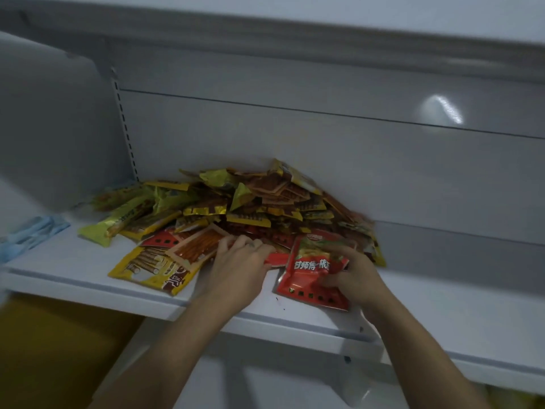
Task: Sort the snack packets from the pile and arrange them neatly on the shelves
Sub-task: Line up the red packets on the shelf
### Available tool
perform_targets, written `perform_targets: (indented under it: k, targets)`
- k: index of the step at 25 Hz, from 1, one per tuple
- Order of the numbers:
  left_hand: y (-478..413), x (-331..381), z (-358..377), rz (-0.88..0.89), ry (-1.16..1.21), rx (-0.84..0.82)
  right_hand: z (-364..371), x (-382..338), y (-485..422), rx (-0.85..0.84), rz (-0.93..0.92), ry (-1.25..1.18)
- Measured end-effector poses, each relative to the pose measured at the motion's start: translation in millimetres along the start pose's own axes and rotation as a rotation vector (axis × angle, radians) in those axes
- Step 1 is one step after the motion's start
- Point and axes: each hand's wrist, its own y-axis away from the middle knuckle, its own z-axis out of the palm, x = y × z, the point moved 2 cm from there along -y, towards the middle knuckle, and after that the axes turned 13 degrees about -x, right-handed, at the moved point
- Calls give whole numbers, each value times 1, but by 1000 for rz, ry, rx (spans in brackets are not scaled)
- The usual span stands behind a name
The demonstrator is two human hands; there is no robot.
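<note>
- Your left hand [239,259] reaches in palm down, its fingers bent onto packets at the near edge of the pile [250,206]. You cannot tell whether it grasps one.
- Your right hand [357,273] grasps a red packet [306,283] by its right side, thumb across the front, just right of the left hand.
- The pile lies on the white shelf [88,280], heaped against the far wall.
- White Chinese characters cross the red packet, too blurred to read and partly covered by your thumb.
- A yellow packet [153,271] at near left carries dark lettering, also unreadable.
</note>
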Motion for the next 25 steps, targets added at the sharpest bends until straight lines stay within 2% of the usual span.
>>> perform_targets:
  k: [4,9,11,13,15,19,23,25]
  targets:
    - [23,40,-5,33,159,-33,-26,-2,17,31,13,-108]
    - [32,87,2,86,247,-61,-71,8,33,135,-30,-321]
    - [27,89,5,61,283,-22,-84,10,40,147,-66,-342]
    - [23,83,11,-40,288,31,-91,8,42,151,-106,-413]
    - [19,79,18,-122,300,49,-85,4,36,83,-114,-423]
    - [15,85,16,-130,488,106,-44,6,20,-154,-37,-205]
    - [9,39,5,-300,218,148,-29,10,1,-207,-15,-28]
    - [6,13,-4,-364,-13,130,-23,11,-5,-202,-36,123]
